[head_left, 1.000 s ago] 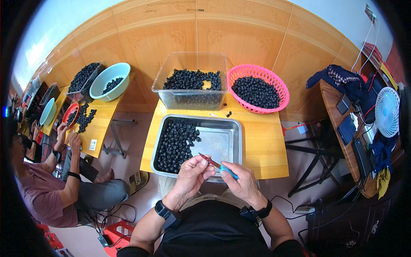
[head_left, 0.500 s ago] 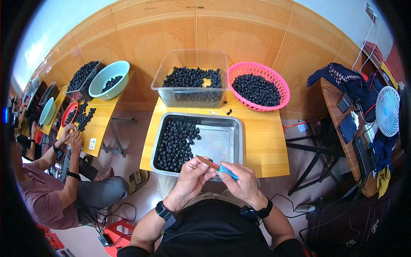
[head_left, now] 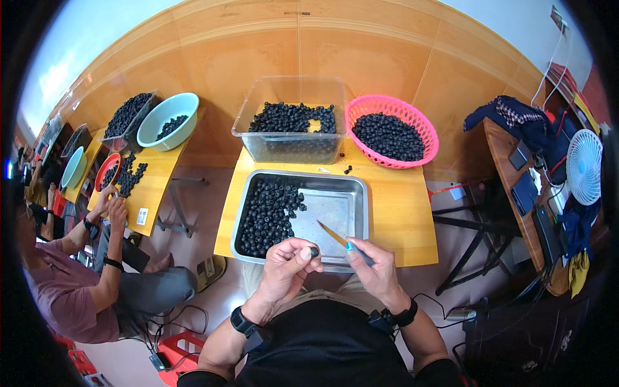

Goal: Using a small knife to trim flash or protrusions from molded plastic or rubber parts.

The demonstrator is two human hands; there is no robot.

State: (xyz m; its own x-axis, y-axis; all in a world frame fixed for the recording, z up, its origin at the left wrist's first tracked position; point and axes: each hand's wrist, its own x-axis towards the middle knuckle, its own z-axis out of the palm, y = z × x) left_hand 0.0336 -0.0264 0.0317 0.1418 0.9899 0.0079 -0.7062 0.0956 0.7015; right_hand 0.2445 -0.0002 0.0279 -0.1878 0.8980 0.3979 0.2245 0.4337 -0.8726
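Note:
My left hand [head_left: 287,264] pinches a small dark round piece [head_left: 314,251] between thumb and fingers over the near edge of the steel tray [head_left: 363,193]. In my right hand [head_left: 374,266] is a small knife [head_left: 334,233] with a blue handle, its narrow blade slanting up and left over the tray, apart from the piece. A heap of similar black round pieces [head_left: 265,219], several with a pale hole or spot, fills the tray's left half. Bare metal shows on its right.
Behind the tray stand a clear plastic bin [head_left: 293,145] and a pink basket [head_left: 425,129], both with black pieces. A co-worker [head_left: 77,284] sits left at another table with a pale green bowl [head_left: 184,103]. A fan [head_left: 583,168] is at the right.
The knife has drawn away from my left hand, toward the right, and its blade now points more steeply upward. The dark piece shows plainly in my left fingers.

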